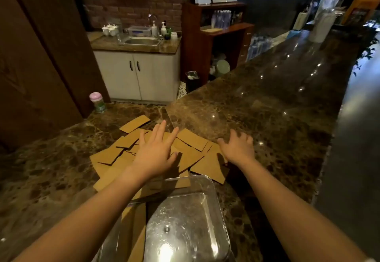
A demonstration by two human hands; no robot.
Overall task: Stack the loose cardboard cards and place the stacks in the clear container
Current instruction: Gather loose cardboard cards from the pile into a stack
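— Fingers point(164, 132) of the left hand point(154, 155) are spread wide and flat over the middle of the loose cardboard cards point(191, 138), gripping nothing. Agreed?

— Agreed. The right hand point(238, 146) is at the right edge of the pile, fingers curled loosely downward, open, with nothing held that I can see.

— Where do the cards lie?

— Scattered and overlapping on the brown marble counter point(267, 107), between the hands and just beyond the clear container point(209, 181).

— And the container?

— Nearest the camera, between the two forearms. Some brown cardboard shows at its left side, but I cannot tell whether it sits inside or beside the wall.

— Anything else on the counter?

— A pink-lidded jar point(97, 102) at the far left, well apart from the cards.
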